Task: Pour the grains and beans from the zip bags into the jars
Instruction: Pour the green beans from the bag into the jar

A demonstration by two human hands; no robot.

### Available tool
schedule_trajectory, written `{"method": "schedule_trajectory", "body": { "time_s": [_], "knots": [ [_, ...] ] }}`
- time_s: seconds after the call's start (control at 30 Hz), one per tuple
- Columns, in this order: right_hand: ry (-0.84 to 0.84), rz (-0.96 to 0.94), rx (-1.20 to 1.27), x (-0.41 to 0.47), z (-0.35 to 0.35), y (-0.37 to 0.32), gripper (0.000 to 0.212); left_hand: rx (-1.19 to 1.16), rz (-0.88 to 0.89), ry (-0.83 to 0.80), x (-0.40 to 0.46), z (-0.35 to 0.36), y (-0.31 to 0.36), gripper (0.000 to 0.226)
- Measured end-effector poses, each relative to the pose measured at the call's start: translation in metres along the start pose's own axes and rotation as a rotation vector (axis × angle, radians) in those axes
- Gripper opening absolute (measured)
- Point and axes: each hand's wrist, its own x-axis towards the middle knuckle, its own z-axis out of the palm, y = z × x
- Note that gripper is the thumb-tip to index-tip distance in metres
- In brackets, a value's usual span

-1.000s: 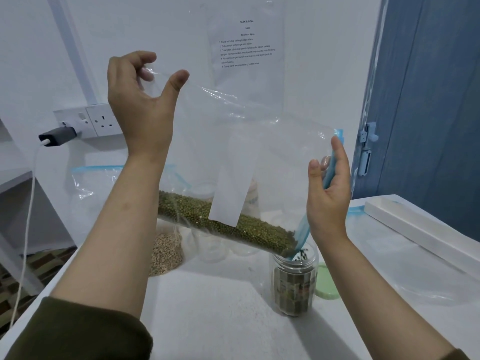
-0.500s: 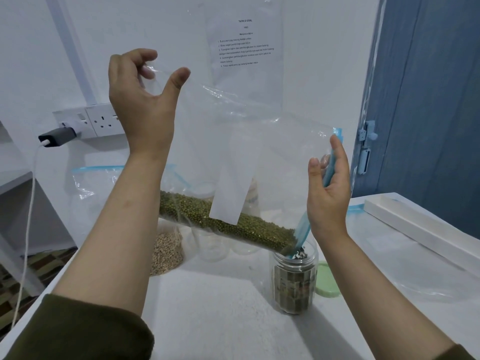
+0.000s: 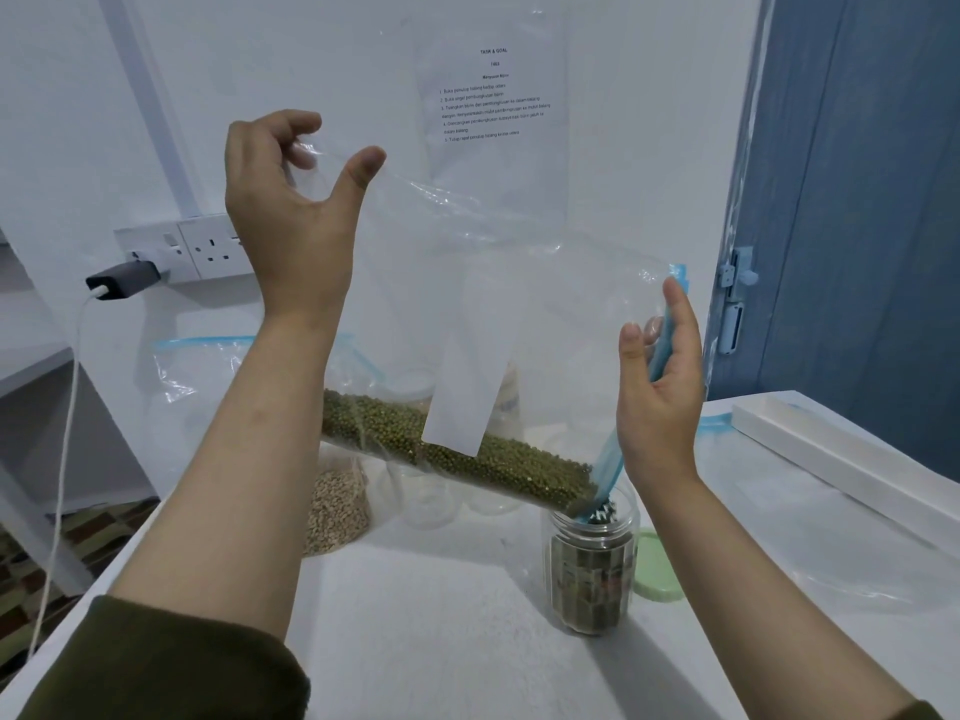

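Little has been changed since the earlier frames: the left hand [image 3: 291, 210] has been kept raised, and the green beans [image 3: 457, 457] have slid a little further toward the low corner of the zip bag [image 3: 519, 283]. At the left edge, a charger [image 3: 122, 283] is seen plugged into a wall socket [image 3: 208, 246]. In the upper left, the bag's bottom edge is pinched between curled fingers and thumb of the left hand. Lower centre left, a second bag [image 3: 335, 506] of pale grains is seen on the table [image 3: 415, 641]. At upper centre, a wall sheet [image 3: 488, 90] headed "TASK & GOAL" is readable; the lines below it are too small. Right of centre, the bag's blue zip edge is gripped by the right hand [image 3: 660, 392], fingers loosely curled, and its low corner is held in the mouth of the jar [image 3: 592, 569], partly filled. A green lid [image 3: 657, 569] lies just beside the jar.
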Motion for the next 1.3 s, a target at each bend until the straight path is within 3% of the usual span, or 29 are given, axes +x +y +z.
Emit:
{"method": "schedule_trajectory", "body": {
  "time_s": [1.3],
  "knots": [
    [0.017,-0.006,0.018,0.0014,0.0017,0.0015,0.050,-0.008,-0.001,0.009,0.0009,0.0021,-0.0002,0.052]
  ]
}}
